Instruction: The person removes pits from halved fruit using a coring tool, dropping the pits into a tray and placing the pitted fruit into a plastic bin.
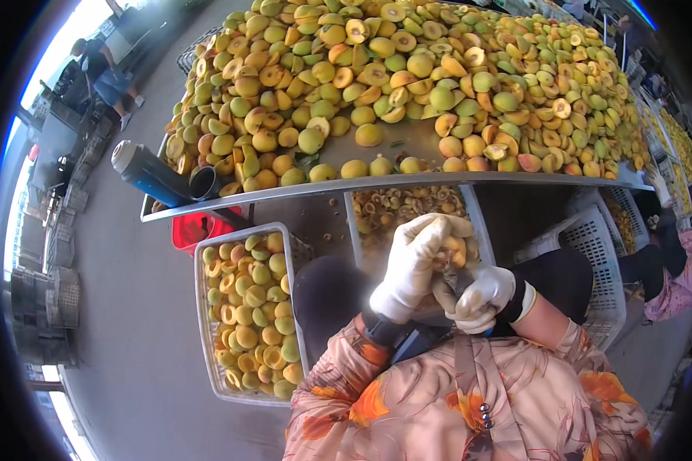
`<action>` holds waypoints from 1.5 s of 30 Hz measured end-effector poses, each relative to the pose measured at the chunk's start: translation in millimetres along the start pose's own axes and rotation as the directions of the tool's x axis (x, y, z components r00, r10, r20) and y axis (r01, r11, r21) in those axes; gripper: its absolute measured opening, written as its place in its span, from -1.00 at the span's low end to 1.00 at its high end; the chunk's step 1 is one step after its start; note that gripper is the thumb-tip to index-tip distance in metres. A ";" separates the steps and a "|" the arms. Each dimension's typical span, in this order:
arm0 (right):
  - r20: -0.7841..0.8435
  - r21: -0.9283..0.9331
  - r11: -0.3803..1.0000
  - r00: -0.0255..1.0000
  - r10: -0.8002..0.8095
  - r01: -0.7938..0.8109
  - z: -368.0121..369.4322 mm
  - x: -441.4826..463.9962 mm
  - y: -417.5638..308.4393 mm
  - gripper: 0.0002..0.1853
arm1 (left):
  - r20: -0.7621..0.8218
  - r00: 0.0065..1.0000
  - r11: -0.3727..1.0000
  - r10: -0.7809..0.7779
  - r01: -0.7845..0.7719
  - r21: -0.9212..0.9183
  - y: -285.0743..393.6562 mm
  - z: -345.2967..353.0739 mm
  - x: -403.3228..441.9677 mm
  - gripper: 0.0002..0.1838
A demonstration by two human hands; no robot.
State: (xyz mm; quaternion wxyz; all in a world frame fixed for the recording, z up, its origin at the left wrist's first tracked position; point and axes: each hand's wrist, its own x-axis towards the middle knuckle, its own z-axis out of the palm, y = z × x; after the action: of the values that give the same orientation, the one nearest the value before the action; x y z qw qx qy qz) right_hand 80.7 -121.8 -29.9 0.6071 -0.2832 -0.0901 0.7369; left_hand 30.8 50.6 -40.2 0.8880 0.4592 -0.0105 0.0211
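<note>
Head view: fruit [455, 247] lies within left hand [420, 265], grip closed; right hand [483, 298] clasps a tool [451, 279].

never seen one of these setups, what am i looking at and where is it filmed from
No machine here: a person works with two gloved hands. The single picture comes from a camera worn on the head, looking forward and down. The left hand holds a piece of fruit; the right hand grips a small tool, mostly hidden. Ahead, a metal table carries a big heap of fruit, much of it halved, plus a bottle and dark cup. A crate below holds more.
</note>
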 end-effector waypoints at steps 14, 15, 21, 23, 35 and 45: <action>0.151 -0.087 0.994 0.987 -0.058 0.072 4.2 26.1 -18.0 -0.80 | -0.419 0.894 0.988 0.156 -0.132 0.085 54.7 -64.1 -41.0 -0.31; -0.091 -0.250 0.968 0.995 -0.041 0.017 -10.9 24.7 -15.5 -0.81 | -0.463 0.847 0.959 0.260 -0.170 0.228 67.8 -84.3 -56.4 -0.32; -0.594 -0.759 0.063 0.648 -0.476 -0.649 -149.8 29.9 57.6 -0.52 | -0.773 0.366 0.777 0.519 0.177 0.605 106.8 -228.5 -195.9 -0.67; -0.613 -0.728 0.036 0.626 -0.482 -0.685 -165.6 24.4 73.2 -0.44 | -0.722 0.285 0.507 0.630 0.553 0.661 97.4 -299.2 -258.3 -0.66; -0.630 -0.727 -0.020 0.679 -0.377 -0.686 -170.2 31.3 76.7 -0.41 | -0.836 0.398 -0.230 0.378 0.915 0.332 31.5 -442.8 -330.6 -0.19; -0.490 -0.798 0.066 0.580 -0.650 -0.600 -105.3 38.8 51.4 -0.61 | -0.463 0.546 0.036 0.699 0.619 0.784 111.7 -337.9 -184.5 -0.58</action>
State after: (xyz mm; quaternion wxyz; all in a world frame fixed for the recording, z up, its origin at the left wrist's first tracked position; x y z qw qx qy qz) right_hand 88.8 -120.0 -153.0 0.2095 -0.9110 -0.2833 0.2145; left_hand -159.0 385.7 -151.5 0.1656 0.8535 0.4141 0.2695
